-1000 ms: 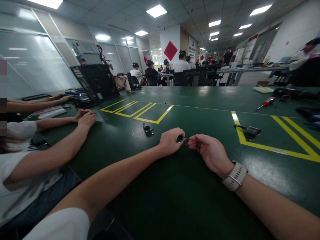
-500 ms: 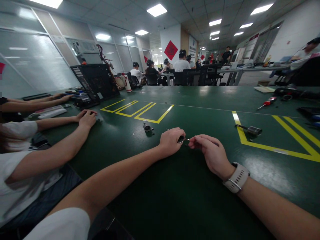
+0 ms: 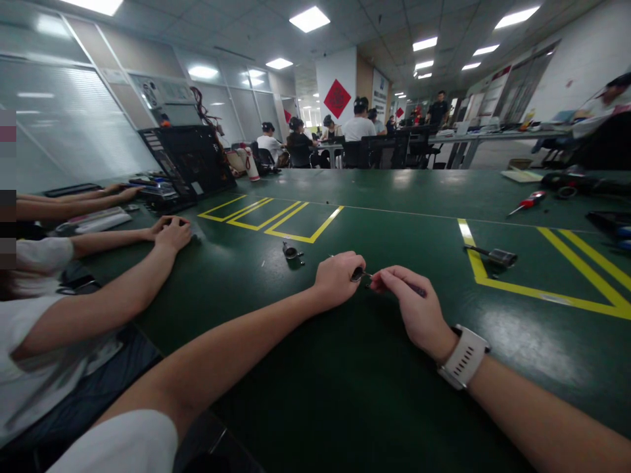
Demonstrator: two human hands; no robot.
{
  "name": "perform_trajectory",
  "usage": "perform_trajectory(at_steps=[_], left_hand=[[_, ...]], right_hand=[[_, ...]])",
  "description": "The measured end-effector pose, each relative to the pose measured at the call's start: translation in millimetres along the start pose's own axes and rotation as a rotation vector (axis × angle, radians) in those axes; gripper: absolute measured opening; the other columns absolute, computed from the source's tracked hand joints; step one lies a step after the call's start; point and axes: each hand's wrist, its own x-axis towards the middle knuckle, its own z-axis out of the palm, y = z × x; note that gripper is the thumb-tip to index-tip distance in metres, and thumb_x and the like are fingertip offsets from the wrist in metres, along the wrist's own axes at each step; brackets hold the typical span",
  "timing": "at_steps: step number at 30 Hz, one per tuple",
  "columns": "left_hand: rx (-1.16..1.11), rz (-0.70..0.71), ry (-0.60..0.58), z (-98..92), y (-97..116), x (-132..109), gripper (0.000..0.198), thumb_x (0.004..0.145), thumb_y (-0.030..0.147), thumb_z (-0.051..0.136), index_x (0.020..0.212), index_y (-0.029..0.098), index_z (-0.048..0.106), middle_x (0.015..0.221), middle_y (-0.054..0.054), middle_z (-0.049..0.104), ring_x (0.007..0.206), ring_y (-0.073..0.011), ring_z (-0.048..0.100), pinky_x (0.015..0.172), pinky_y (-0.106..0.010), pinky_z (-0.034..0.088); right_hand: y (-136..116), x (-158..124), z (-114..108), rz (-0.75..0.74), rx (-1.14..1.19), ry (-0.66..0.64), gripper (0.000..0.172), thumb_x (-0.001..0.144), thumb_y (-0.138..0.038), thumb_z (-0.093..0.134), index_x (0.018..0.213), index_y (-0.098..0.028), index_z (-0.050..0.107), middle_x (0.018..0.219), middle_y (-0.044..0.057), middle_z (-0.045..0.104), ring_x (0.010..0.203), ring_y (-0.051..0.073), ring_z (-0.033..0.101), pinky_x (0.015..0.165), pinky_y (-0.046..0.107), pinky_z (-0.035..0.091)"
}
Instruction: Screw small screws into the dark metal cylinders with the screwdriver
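Note:
My left hand [image 3: 336, 278] rests on the green table [image 3: 345, 394], fingers curled around a small dark round part [image 3: 357, 273]. My right hand [image 3: 410, 307], with a white watch on the wrist, pinches a thin tool [image 3: 417, 289] whose tip reaches the part. The two hands almost touch. A second small dark part [image 3: 290, 251] lies on the table just left of and beyond my left hand.
A metal cylinder tool [image 3: 495, 255] lies on yellow tape at the right, a red-handled screwdriver [image 3: 527, 203] farther back. A person's arms [image 3: 123, 295] rest on the table at the left. An open black computer case [image 3: 190, 161] stands at the back left. Seated people work at far tables.
My right hand has rolled over, knuckles up, and drawn slightly nearer to me while staying at the part. My left hand has turned the part a little.

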Motion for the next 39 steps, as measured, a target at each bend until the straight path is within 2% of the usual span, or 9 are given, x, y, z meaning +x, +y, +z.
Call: perform_trajectory(at_steps=[5,10,18,24,31,39], left_hand=[[0.057,0.031,-0.003,-2.9,3.0,-1.5,0.007,0.079,0.018,0.05,0.08,0.02,0.057,0.08,-0.001,0.059,0.074,-0.016,0.055,0.057,-0.027,0.035],[-0.05,0.017,0.017,-0.2,-0.3,-0.9,0.007,0.08,0.02,0.05,0.079,0.019,0.056,0.08,0.0,0.059,0.073,-0.0142,0.055,0.06,-0.025,0.037],[-0.157,0.008,0.055,3.7,-3.7,1.1,0.007,0.079,0.024,0.052,0.077,0.019,0.056,0.078,0.001,0.059,0.07,-0.0132,0.055,0.059,-0.024,0.036],[-0.122,-0.011,0.049,2.1,-2.4,0.9,0.008,0.08,0.023,0.05,0.078,0.019,0.057,0.079,0.0,0.06,0.073,-0.0142,0.055,0.06,-0.025,0.037],[-0.033,-0.064,0.046,1.7,-1.1,0.6,0.007,0.081,0.021,0.051,0.08,0.02,0.058,0.081,0.0,0.06,0.075,-0.0156,0.056,0.058,-0.026,0.036],[-0.048,-0.083,0.059,3.4,-3.0,0.6,0.006,0.08,0.015,0.051,0.081,0.019,0.056,0.084,-0.001,0.059,0.077,-0.0157,0.055,0.062,-0.026,0.04]], right_hand=[[-0.3,0.6,-0.2,0.045,0.028,-0.001,0.014,0.074,-0.029,0.066,0.069,-0.018,0.072,0.068,0.003,0.067,0.069,0.019,0.059,0.07,0.034,0.044],[-0.6,5.2,-3.4,0.119,0.143,0.024,0.017,0.072,-0.03,0.064,0.066,-0.016,0.071,0.066,0.005,0.067,0.065,0.017,0.059,0.065,0.032,0.046],[-0.1,6.6,-6.0,0.202,0.241,0.023,0.017,0.071,-0.029,0.065,0.068,-0.014,0.071,0.07,0.007,0.068,0.067,0.018,0.061,0.066,0.032,0.049],[-0.5,6.0,-4.9,0.183,0.229,0.049,0.017,0.069,-0.029,0.065,0.065,-0.014,0.071,0.065,0.007,0.066,0.063,0.017,0.06,0.062,0.031,0.048],[-4.8,5.1,-3.6,0.114,0.158,0.147,0.016,0.067,-0.029,0.062,0.057,-0.016,0.066,0.056,0.003,0.061,0.055,0.016,0.055,0.054,0.03,0.043],[-1.5,5.5,-3.4,0.08,-0.018,0.191,0.018,0.071,-0.031,0.06,0.06,-0.017,0.064,0.057,0.001,0.059,0.057,0.015,0.054,0.056,0.03,0.043]])
